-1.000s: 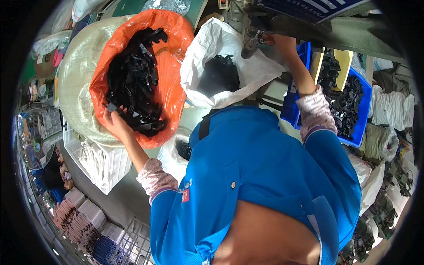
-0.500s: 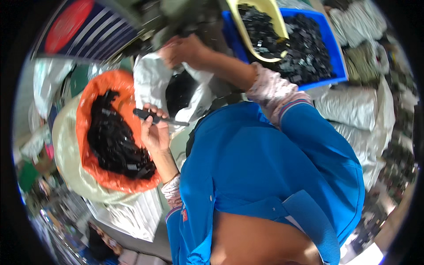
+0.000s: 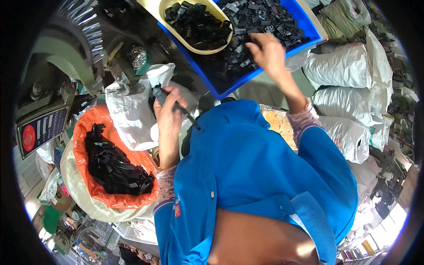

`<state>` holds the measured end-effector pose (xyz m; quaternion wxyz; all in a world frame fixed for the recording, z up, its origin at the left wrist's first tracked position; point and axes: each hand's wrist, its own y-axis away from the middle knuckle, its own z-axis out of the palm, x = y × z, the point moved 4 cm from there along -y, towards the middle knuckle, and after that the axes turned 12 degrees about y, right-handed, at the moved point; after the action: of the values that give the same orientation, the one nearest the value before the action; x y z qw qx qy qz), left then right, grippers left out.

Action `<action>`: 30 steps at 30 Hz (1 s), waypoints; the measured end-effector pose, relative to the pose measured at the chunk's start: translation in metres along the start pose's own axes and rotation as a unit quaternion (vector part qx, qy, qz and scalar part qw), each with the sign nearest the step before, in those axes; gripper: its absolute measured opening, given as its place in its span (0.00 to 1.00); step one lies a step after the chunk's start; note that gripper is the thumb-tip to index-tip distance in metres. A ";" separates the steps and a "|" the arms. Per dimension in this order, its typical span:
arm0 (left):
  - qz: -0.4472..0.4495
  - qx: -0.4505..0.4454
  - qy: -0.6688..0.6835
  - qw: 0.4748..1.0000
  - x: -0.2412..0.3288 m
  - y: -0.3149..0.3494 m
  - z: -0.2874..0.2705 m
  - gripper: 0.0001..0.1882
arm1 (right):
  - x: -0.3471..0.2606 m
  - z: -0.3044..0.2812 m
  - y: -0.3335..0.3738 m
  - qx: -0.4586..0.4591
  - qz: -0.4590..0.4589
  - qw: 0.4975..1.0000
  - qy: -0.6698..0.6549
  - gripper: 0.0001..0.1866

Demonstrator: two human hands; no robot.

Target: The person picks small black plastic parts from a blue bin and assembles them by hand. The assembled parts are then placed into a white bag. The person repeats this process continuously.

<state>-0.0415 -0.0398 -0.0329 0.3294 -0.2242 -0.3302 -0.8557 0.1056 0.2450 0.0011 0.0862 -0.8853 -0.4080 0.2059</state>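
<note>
Left hand (image 3: 168, 110): gripping long black part (image 3: 160, 93), best held steady. Right hand (image 3: 269, 55): fingers parted at small black pieces (image 3: 269, 18), best pinched singly.

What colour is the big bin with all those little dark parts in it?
The bin is bright blue; the head view shows it best.

can't read any words tbh, just a navy plate (image 3: 47, 128) on the machine (image 3: 73, 57) and red patch (image 3: 177, 210) on the blue shirt (image 3: 251, 154)
</note>
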 end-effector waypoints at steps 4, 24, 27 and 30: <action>-0.041 -0.102 -0.088 0.990 -0.036 -0.013 0.060 0.07 | 0.087 0.026 -0.008 -0.117 0.023 0.981 0.155 0.16; -0.181 -0.086 0.035 0.979 -0.108 -0.018 0.119 0.19 | 0.107 0.048 -0.044 -0.145 -0.044 0.987 0.054 0.15; -0.169 -0.087 0.068 0.979 -0.097 -0.021 0.125 0.16 | 0.109 0.057 -0.042 -0.126 -0.075 0.989 0.013 0.15; -0.137 -0.080 0.043 0.986 -0.097 -0.024 0.117 0.16 | 0.113 0.061 -0.034 -0.239 0.060 0.931 -0.268 0.10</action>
<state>0.0268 0.0973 -0.0212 0.2043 -0.1652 -0.2737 -0.9252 0.1217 0.3516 -0.0759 -0.2529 -0.8146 -0.3987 0.3370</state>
